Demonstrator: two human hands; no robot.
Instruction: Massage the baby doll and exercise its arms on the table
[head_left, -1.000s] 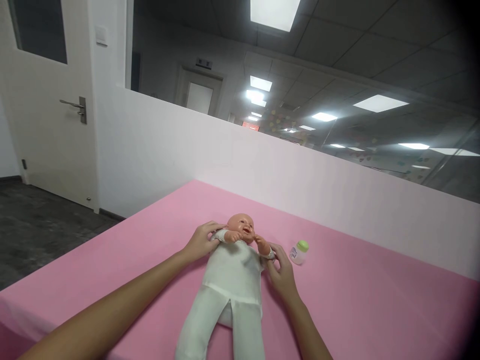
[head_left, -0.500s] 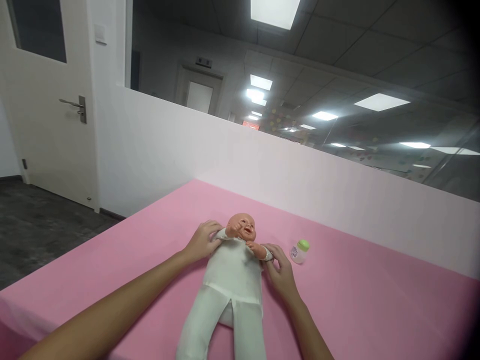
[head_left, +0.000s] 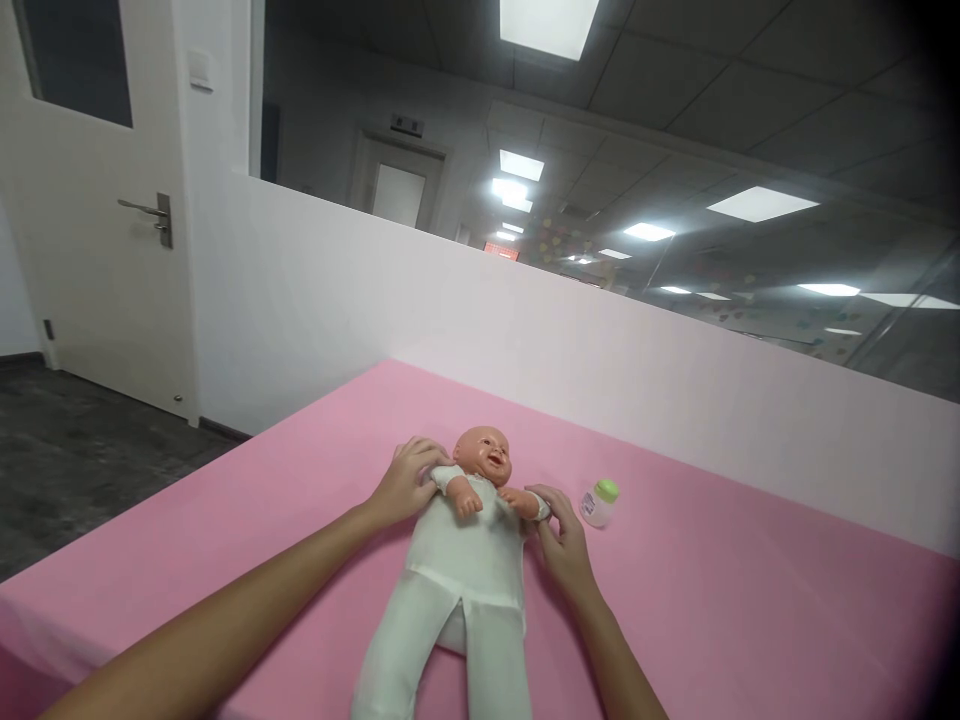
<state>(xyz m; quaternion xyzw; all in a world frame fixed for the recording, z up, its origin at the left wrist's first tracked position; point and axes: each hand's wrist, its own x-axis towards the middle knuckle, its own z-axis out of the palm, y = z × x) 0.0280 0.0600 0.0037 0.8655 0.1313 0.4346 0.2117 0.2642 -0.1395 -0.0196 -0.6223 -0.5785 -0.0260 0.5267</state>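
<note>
A baby doll (head_left: 466, 545) in a white top and trousers lies on its back on the pink table (head_left: 697, 580), head away from me. My left hand (head_left: 412, 480) is closed on the doll's sleeve near the shoulder, at the left of its head. On the other side my right hand (head_left: 562, 535) grips the other sleeve, around the doll's arm. Both of the doll's bare forearms rest over its chest. Part of my fingers on each side is hidden behind the sleeves. Just beyond my right hand stands a small clear bottle with a green cap (head_left: 600, 503).
A white wall (head_left: 525, 320) with a large window above it borders the far side of the table. At the left is a door (head_left: 105, 240) with a metal handle, over a dark floor (head_left: 82, 440).
The doll's arm at my left hand has swung down from beside its face onto its chest. My left hand has shifted slightly; my right hand stays nearly still.
</note>
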